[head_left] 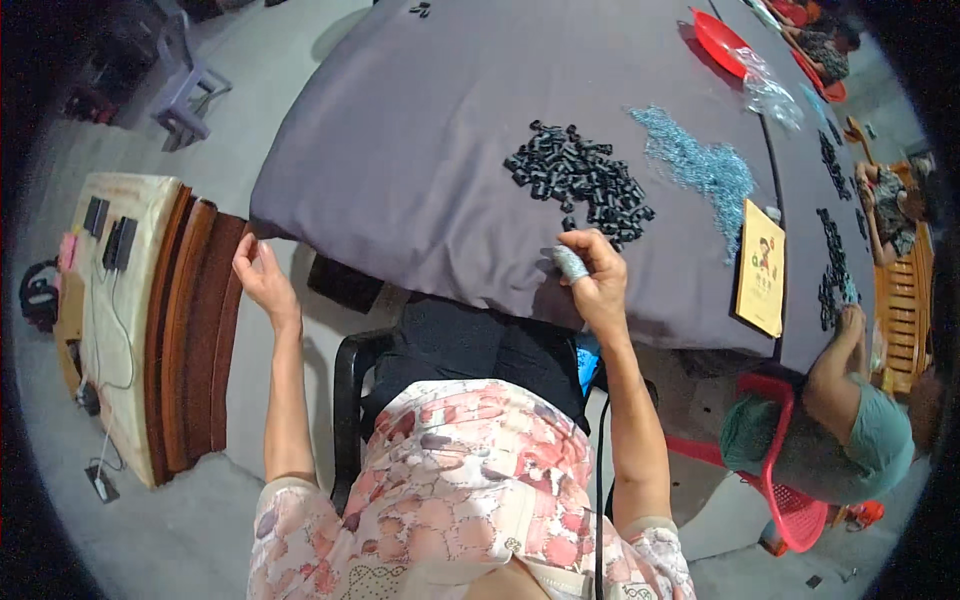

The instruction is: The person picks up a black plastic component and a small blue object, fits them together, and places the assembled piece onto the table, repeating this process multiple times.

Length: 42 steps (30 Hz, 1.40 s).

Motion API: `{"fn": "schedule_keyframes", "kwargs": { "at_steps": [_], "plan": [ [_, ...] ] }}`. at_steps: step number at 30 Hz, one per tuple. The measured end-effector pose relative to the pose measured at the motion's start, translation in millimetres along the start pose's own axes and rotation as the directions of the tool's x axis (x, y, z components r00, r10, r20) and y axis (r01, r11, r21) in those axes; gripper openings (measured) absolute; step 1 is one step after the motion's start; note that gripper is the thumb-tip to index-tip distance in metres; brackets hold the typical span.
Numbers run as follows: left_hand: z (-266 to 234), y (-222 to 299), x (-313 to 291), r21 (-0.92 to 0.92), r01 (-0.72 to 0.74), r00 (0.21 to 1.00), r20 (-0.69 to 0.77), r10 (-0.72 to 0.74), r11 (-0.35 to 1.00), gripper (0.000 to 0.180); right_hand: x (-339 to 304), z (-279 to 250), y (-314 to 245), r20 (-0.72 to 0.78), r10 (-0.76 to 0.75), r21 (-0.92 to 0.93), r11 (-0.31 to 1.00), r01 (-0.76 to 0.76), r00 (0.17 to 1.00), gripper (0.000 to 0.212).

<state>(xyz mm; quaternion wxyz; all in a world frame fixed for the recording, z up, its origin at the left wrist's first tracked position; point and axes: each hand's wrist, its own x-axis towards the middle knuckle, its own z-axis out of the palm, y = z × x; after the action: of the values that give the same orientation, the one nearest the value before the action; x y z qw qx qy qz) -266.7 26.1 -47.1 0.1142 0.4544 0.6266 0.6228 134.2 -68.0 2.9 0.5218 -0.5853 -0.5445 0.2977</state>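
Observation:
My left hand is off the table's left front corner, fingers loosely extended and apart, with nothing visible in it. Over the front edge of the grey-covered table, my right hand has its fingers curled in toward the thumb. A pale grey wrapping covers one of its digits. Whatever sits between those fingertips, if anything, is too small to make out. Just beyond this hand lies a heap of small black plastic pieces. To the right of the heap spreads a pile of small silvery-blue metal parts.
A yellow booklet lies near the table's right front side. Farther back are a red basket and a clear plastic bag. At right, a co-worker in green sits on a red chair. A marble-topped cabinet stands left.

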Motion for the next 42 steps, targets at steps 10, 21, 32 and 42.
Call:
{"fn": "schedule_keyframes", "kwargs": {
  "at_steps": [10, 21, 32, 42],
  "plan": [
    [122, 146, -88, -0.296, -0.287, 0.621, 0.667, 0.412, 0.911, 0.013, -3, -8, -14, -0.028, 0.068, 0.246, 0.967, -0.059, 0.997, 0.014],
    [185, 154, -124, -0.334, -0.325, 0.597, 0.653, 0.466, 0.885, 0.008, 58, -101, 21, -0.307, 0.07, -0.14, 0.983, -0.118, 0.949, 0.017],
    [187, 154, -126, -0.33, -0.35, 0.595, 0.644, 0.48, 0.877, 0.006, 125, -104, 66, -0.246, -0.017, -0.749, 0.638, -0.179, 0.969, 0.023],
    [186, 152, -124, -0.315, -0.353, 0.604, 0.643, 0.472, 0.881, 0.005, 108, -110, 64, -0.278, -0.177, -0.614, 0.788, -0.033, 0.944, 0.013]
  ]
}}
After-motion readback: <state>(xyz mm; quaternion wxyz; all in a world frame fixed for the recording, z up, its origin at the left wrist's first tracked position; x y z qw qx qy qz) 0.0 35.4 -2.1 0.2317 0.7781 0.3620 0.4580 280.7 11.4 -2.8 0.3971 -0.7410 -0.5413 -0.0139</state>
